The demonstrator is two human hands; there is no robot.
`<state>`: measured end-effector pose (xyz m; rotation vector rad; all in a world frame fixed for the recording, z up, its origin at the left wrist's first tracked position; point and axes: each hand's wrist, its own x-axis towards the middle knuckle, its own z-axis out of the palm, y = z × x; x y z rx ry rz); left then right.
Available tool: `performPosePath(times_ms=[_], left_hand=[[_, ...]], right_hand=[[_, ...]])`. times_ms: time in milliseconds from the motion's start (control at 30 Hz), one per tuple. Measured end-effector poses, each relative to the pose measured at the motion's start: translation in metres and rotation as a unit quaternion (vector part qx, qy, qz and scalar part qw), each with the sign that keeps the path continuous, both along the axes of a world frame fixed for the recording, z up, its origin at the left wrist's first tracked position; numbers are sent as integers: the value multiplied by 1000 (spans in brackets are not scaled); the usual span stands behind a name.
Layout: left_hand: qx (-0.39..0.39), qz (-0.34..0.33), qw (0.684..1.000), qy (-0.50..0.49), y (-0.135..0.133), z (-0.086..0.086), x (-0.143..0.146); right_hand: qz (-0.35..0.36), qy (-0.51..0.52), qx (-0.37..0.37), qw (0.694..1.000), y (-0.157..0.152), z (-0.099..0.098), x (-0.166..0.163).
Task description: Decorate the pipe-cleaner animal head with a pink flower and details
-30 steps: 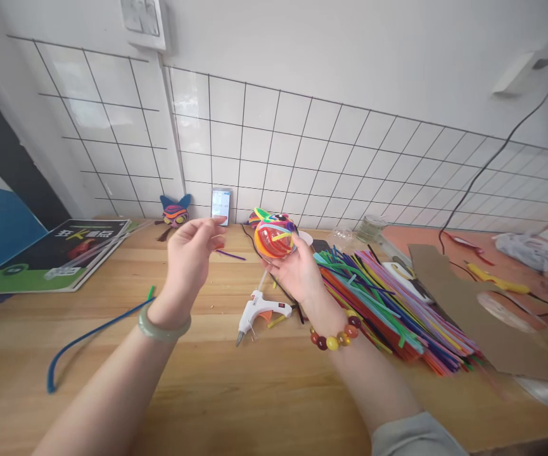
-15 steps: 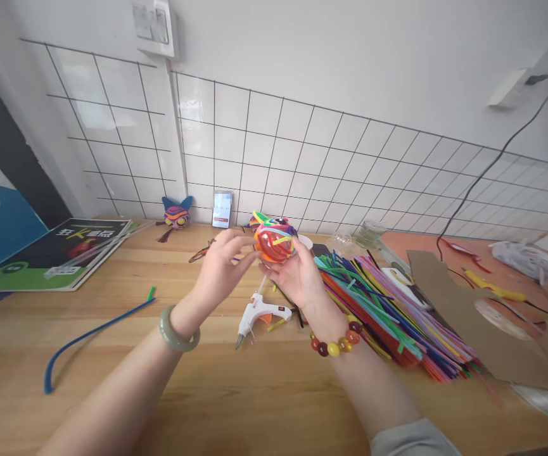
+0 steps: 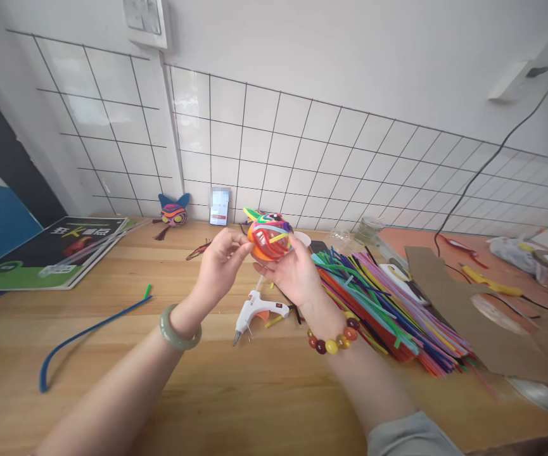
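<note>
Over wooden table [image 3: 264, 380], right hand [image 3: 293, 273] cradles ball [image 3: 268, 235].

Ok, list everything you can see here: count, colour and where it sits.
ball: one, multicolour, held above the table by both hands
glue gun: one, white, on the table below the hands
pipe cleaner pile: one, many colours, right of the hands
blue pipe cleaner: one, blue, table left
books: a stack, black and green, far left
mask: one, blue and pink, by the wall
phone: one, lit screen, leaning on the wall
cardboard: one piece, brown, far right
table: one, light wood
left hand: green bangle, fingertips pinch the ball's left side
right hand: bead bracelet, cradles the ball
</note>
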<state>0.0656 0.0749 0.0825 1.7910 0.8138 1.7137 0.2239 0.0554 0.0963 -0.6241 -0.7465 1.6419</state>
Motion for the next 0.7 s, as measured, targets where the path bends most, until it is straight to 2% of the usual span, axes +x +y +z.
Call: performPosePath(times_ms=[100, 233, 333, 367, 467, 567, 633, 700], left_hand=[[-89, -10, 986, -138, 8, 4, -9], [-139, 68, 942, -297, 25, 6, -33], [-174, 98, 915, -351, 32, 4, -41], [-188, 81, 920, -335, 32, 3, -39], [-232, -29, 951, -204, 23, 1, -26], [-196, -76, 972, -107, 11, 2, -11], [-148, -71, 983, -79, 7, 2, -6], [-109, -25, 990, -86, 7, 2, -5]], right_hand=[[1, 23, -10, 1000, 0, 5, 7], [4, 32, 11, 999, 0, 9, 15], [25, 31, 29, 999, -1, 9, 16], [34, 28, 34, 998, -1, 9, 15], [49, 10, 41, 998, -3, 6, 10], [53, -11, 46, 998, -6, 3, 4], [63, -23, 50, 997, -7, 2, 1], [76, -28, 51, 995, -8, 1, 0]])
